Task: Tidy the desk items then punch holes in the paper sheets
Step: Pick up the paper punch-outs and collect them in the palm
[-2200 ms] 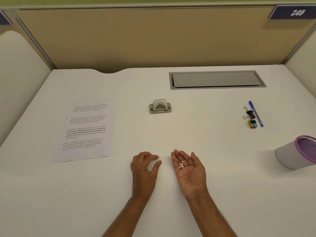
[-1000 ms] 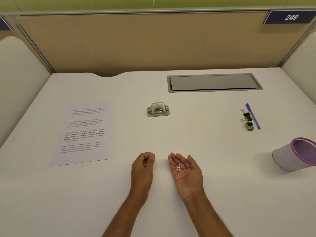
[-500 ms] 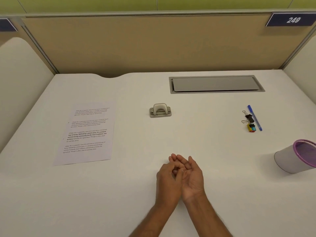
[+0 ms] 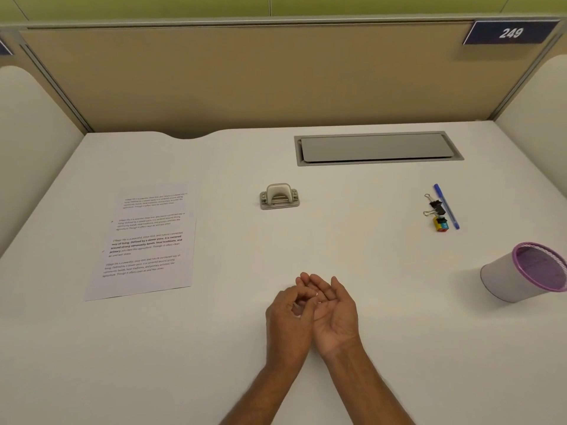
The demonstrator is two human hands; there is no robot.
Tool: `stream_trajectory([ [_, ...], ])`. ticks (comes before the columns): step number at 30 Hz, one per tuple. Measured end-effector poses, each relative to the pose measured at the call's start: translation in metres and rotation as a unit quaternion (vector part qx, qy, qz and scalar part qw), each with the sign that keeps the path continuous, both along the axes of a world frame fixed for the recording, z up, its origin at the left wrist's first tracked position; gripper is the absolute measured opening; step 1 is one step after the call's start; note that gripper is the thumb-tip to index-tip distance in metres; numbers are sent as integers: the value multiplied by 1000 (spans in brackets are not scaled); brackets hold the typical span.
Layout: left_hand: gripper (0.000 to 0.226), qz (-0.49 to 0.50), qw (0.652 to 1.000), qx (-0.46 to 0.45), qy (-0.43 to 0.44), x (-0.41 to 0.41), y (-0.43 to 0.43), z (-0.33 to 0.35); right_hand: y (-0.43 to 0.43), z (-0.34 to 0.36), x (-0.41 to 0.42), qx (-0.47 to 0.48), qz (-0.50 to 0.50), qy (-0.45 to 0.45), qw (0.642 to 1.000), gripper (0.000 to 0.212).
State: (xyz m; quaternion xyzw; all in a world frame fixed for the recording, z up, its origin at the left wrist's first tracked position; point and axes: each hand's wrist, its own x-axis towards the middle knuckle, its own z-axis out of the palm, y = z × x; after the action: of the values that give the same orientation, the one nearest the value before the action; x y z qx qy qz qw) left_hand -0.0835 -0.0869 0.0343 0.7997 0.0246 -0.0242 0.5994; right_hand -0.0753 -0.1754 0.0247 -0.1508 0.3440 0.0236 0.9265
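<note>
My right hand [image 4: 336,314] lies palm up on the white desk [image 4: 306,246], fingers slightly cupped. My left hand [image 4: 288,317] is pressed against it, fingertips pinched together over the right palm, with a small white paper bit [image 4: 315,293] showing at the fingertips. The other paper bits in the palm are hidden by the left fingers. The printed paper sheets [image 4: 147,240] lie flat at the left. A grey hole punch [image 4: 279,196] stands in the middle, well beyond both hands.
At the right lie a blue pen [image 4: 446,207], two black binder clips [image 4: 435,207] and a small colourful block [image 4: 441,224]. A white cup with a purple rim [image 4: 503,280] lies on its side at the right edge. A grey cable hatch [image 4: 377,147] sits near the back partition.
My left hand closed into a pinch on the desk, then moved right onto my upturned right palm. The white bits seen in that palm are now covered.
</note>
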Motion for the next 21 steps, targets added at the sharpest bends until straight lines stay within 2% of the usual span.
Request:
stream_trajectory([
  [7,20,-22,999,29,-31,0,0,-2,0,2,1,-4,-4,8,1000,39],
  [10,22,-28,996,52,-73,-1,4,-3,0,2,0,-8,-10,8,1000,37],
  [13,21,-28,981,129,-142,-3,16,-9,-2,2,0,-17,-32,9,999,34],
  [15,28,-30,964,196,-174,-3,28,-19,-4,4,-1,-21,-55,6,998,29],
  [21,55,-128,916,364,-109,1,48,-42,-13,9,-8,-36,-73,0,997,22],
])
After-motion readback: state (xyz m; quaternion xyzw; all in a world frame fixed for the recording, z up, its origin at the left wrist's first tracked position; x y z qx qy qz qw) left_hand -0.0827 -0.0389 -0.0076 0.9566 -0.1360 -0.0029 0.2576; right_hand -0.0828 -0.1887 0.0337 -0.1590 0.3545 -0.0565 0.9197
